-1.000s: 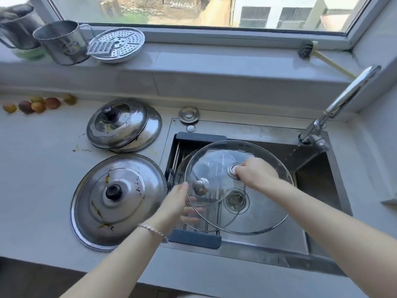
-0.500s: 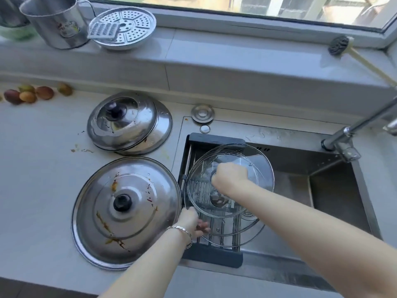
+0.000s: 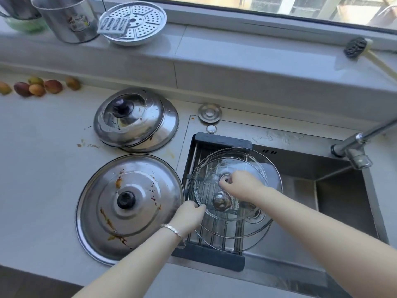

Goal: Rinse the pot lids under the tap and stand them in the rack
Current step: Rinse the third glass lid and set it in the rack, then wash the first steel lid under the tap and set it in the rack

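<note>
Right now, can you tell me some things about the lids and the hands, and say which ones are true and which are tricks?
1. The right hand holds a glass lid. True.
2. The big steel lid on the counter is spotless. False: it has brown stains.
3. The left hand rests on the big steel lid. False: it grips a glass lid's edge over the rack.
4. Fruit lies on the counter. True.
</note>
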The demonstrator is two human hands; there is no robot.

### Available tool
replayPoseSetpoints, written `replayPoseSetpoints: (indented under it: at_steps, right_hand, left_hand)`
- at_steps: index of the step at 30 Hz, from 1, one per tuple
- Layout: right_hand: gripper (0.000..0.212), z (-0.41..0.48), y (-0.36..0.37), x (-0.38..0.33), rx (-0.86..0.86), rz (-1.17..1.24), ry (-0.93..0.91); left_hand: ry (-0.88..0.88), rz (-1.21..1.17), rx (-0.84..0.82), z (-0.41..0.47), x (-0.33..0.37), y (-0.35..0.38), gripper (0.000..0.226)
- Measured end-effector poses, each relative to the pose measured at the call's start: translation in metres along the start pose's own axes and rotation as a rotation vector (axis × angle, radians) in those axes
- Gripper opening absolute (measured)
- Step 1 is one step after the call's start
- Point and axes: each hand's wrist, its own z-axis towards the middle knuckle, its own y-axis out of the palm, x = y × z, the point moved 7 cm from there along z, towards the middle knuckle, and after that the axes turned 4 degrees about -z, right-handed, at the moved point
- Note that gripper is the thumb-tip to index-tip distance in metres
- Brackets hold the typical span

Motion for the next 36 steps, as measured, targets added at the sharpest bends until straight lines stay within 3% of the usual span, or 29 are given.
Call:
replayPoseSetpoints:
  at_steps: [2, 4, 6, 8, 10, 12, 21, 23, 28, 32, 36]
  right_hand:
    - [0.043, -0.008, -0.004, 0.003, -0.017, -0.007, -0.023]
    - [0.04, -0.015, -0.011, 0.007, 0.006, -0.022, -0.029]
    - [0.037, -0.024, -0.02, 0.008, 0.051, -0.011, -0.048]
    - [0.031, -0.032, -0.024, 0.005, 0.069, 0.006, -0.078]
    - [0.027, -0.041, -0.023, 0.005, 0.068, 0.015, -0.096]
    - [0.027, -0.05, -0.019, 0.005, 0.055, 0.024, -0.106]
    - [0.028, -0.078, -0.01, 0.014, 0.135, 0.152, -0.137]
    - [0.028, -0.084, -0.016, 0.018, 0.157, 0.332, -0.101]
    - [0.05, -0.098, -0.025, 0.054, 0.026, 1.099, 0.157]
    - [0.038, -0.113, -0.04, 0.126, 0.211, 1.309, 0.244]
    - [0.038, -0.131, -0.028, 0.212, 0.273, 1.434, 0.337]
  left_hand:
    - [0.152, 0.103, 0.132, -0.012, 0.009, -0.026, 0.022]
    - [0.231, 0.368, 0.366, -0.02, 0.01, -0.064, 0.03]
    - [0.196, 0.707, 0.534, -0.022, 0.001, -0.095, 0.037]
    - [0.025, 0.864, 0.549, -0.019, -0.017, -0.121, 0.039]
    - [-0.131, 0.835, 0.486, -0.016, -0.039, -0.136, 0.04]
    - [-0.162, 0.737, 0.429, -0.01, -0.054, -0.141, 0.041]
    - [0.124, 0.581, 0.515, -0.051, -0.019, -0.136, 0.029]
    - [0.217, 0.558, 0.522, -0.072, 0.011, -0.124, 0.029]
    - [0.474, 0.468, 0.535, -0.124, 0.092, -0.072, 0.026]
    - [0.634, 0.472, 0.469, -0.138, 0.143, -0.009, 0.029]
    - [0.678, 0.302, 0.356, -0.13, 0.171, 0.039, 0.046]
